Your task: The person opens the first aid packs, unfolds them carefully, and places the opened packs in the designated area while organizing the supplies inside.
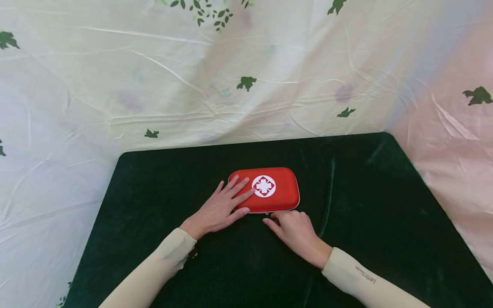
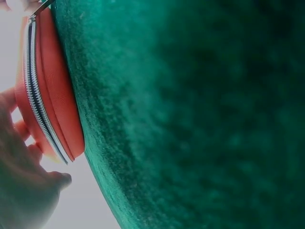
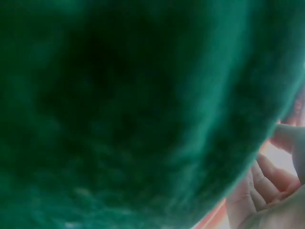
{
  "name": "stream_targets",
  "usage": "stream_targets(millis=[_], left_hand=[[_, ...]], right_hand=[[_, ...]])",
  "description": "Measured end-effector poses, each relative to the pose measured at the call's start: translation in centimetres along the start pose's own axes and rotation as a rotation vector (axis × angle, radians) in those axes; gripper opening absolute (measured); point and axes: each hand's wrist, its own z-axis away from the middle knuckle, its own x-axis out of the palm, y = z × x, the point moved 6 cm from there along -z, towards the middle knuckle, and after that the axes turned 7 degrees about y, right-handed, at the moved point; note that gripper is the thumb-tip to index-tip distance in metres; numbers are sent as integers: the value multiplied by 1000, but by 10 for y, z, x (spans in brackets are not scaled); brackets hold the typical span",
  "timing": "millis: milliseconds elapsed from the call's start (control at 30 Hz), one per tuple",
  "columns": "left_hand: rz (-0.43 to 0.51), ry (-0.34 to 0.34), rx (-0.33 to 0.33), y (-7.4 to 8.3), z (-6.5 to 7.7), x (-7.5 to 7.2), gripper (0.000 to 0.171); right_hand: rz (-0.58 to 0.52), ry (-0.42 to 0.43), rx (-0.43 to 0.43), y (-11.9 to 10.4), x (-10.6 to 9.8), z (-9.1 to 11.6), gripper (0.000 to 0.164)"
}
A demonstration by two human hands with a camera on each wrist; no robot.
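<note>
A red zip-up first-aid case [image 1: 283, 188] with a white cross in a circle lies flat on the dark green cloth. My left hand [image 1: 221, 207] rests on its left side with fingers spread, the thumb lying along the front edge. At the front edge my right hand [image 1: 296, 233] has curled fingers around the zipper pull [image 1: 267, 213]; the fingertips' contact is mostly hidden. In the left wrist view the silver zipper [image 2: 38, 90] runs along the case's side, and its metal pull slants out of frame. The right wrist view catches part of my right hand [image 3: 267, 195].
A green velvety cloth [image 1: 369, 214] covers the table, with a crease running to the right of the case. Pale curtains [image 1: 269, 55] with green leaf prints hang behind the table and at both sides.
</note>
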Motion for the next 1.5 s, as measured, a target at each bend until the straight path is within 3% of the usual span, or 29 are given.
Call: stream_targets(millis=[267,1133,1500], left_hand=[[-1,-11,-1,2,0,0,70],[13,-21,-19,1,-1,1,69],[6,-12,8,0,0,0,65]], right_hand=[[137,40,-95,-6,4,-7,20],[40,-5,-32,6,-10,2,14],[59,1,-15,14,-16,4,13]])
